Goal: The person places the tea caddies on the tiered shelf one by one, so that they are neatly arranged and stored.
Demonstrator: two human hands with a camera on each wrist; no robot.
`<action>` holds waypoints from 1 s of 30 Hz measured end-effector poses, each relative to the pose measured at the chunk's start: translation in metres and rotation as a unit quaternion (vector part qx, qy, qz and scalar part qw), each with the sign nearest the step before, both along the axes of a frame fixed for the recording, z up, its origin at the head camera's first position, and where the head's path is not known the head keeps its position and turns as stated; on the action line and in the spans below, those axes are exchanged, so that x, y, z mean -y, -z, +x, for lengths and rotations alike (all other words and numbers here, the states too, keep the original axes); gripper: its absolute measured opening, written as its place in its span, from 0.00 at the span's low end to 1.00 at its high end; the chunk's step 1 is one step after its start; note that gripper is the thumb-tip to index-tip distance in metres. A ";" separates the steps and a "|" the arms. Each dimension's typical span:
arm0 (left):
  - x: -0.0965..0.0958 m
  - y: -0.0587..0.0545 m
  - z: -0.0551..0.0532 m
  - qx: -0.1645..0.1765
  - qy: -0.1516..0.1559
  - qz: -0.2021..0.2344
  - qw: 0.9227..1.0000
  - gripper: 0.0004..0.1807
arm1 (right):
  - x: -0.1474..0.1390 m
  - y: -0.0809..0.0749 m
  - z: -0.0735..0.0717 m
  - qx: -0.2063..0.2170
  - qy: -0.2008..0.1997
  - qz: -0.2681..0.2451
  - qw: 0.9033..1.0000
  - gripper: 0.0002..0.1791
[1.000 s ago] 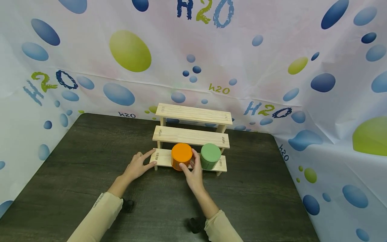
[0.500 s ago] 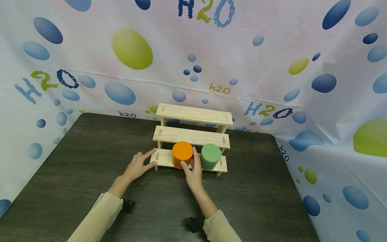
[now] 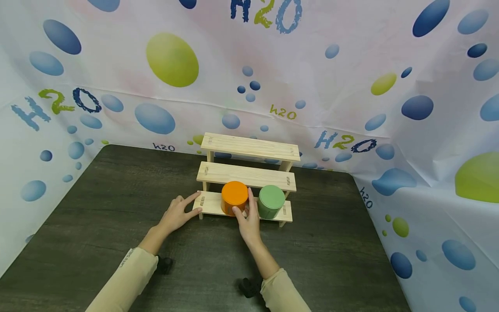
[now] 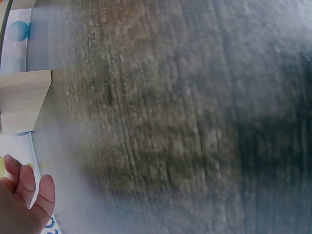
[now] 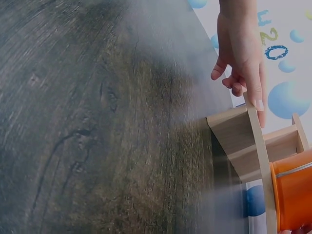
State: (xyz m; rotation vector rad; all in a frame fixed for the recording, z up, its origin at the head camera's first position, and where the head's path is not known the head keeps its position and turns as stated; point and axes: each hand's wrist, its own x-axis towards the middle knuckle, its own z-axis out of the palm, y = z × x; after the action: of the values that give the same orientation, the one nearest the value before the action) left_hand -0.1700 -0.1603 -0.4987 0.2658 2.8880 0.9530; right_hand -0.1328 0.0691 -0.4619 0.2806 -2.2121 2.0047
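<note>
A three-tier wooden step shelf stands on the dark table. On its lowest tier are an orange lidded canister and, to its right, a green lidded canister. My left hand grips the left end of that tier, thumb at the front edge and index finger at the back edge. My right hand holds the orange canister by its front right side, thumb in front, fingers between the two canisters. The right wrist view catches the orange canister with a silvery line across it; right fingertips barely show there.
A white cloth with blue and green dots and H2O lettering hangs behind and beside the table. The middle and top tiers rise behind the canisters. Small dark devices sit at the wrists.
The right hand has shifted the orange canister slightly back on the lowest tier. The left hand has stayed at the shelf's left end, and the green canister has not moved.
</note>
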 end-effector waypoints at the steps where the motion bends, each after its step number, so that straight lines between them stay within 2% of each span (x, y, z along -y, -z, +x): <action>1: 0.000 0.000 0.000 0.001 0.000 0.000 1.000 0.36 | 0.000 0.000 0.000 0.000 -0.002 -0.002 1.000 0.37; 7: 0.000 0.000 -0.001 0.005 0.001 -0.001 1.000 0.36 | -0.001 0.001 -0.002 -0.003 -0.008 -0.012 1.000 0.37; 11: 0.000 -0.001 -0.001 0.006 0.000 -0.005 1.000 0.36 | -0.003 0.018 -0.010 -0.009 -0.008 -0.005 1.000 0.37; 12: 0.000 -0.001 -0.001 0.006 0.000 -0.005 1.000 0.36 | -0.003 0.018 -0.010 -0.008 -0.009 -0.005 1.000 0.37; 14: 0.000 -0.002 -0.001 0.008 0.000 -0.005 1.000 0.36 | -0.004 0.017 -0.010 -0.005 -0.011 -0.002 1.000 0.37; 18: 0.000 -0.003 -0.002 0.008 0.001 -0.005 1.000 0.36 | -0.003 -0.001 -0.005 0.008 -0.024 -0.006 1.000 0.37; 30: 0.001 -0.002 -0.001 0.010 0.000 -0.007 1.000 0.36 | -0.008 -0.003 0.000 0.036 -0.030 -0.004 0.999 0.38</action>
State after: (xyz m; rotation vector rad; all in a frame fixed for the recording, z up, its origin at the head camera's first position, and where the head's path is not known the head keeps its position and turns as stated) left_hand -0.1713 -0.1609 -0.4964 0.2547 2.8762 0.9294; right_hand -0.1327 0.0771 -0.4584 0.2825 -2.2633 2.0865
